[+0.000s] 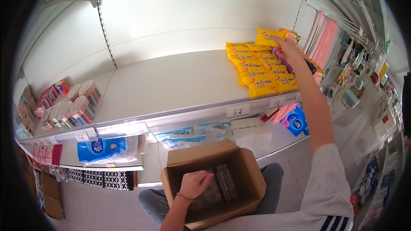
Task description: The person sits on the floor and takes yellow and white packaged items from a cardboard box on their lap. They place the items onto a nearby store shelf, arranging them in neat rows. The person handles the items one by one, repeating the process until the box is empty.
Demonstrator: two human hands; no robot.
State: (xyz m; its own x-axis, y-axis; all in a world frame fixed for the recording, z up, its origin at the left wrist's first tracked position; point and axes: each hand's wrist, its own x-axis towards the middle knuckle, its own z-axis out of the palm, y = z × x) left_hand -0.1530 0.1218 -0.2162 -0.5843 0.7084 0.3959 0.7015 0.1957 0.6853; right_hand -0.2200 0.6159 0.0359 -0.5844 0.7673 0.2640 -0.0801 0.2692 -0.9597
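Observation:
At the upper right, my right hand [288, 50] reaches over the shelf. Its index finger touches the right end of a yellow plastic packet [268, 37] that lies on top of the others; whether it grips the packet cannot be told. Rows of matching yellow packets [261, 85] lie below it, with purple packets [282, 59] along their right side. My left hand [195, 184], fingers curled and nothing visible in them, is over an open cardboard box [205, 154] between my knees. Small pale boxes [225, 179] and clear-wrapped goods [210, 191] sit inside, partly hidden by that hand.
Clear tubs with pink lids [82, 106] stand on the shelf [173, 83] at left. Price cards [238, 110] line its front edge. Blue packs [101, 149] and white packs [252, 136] lie on the lower shelf. Pink-handled mops [326, 41] hang at right.

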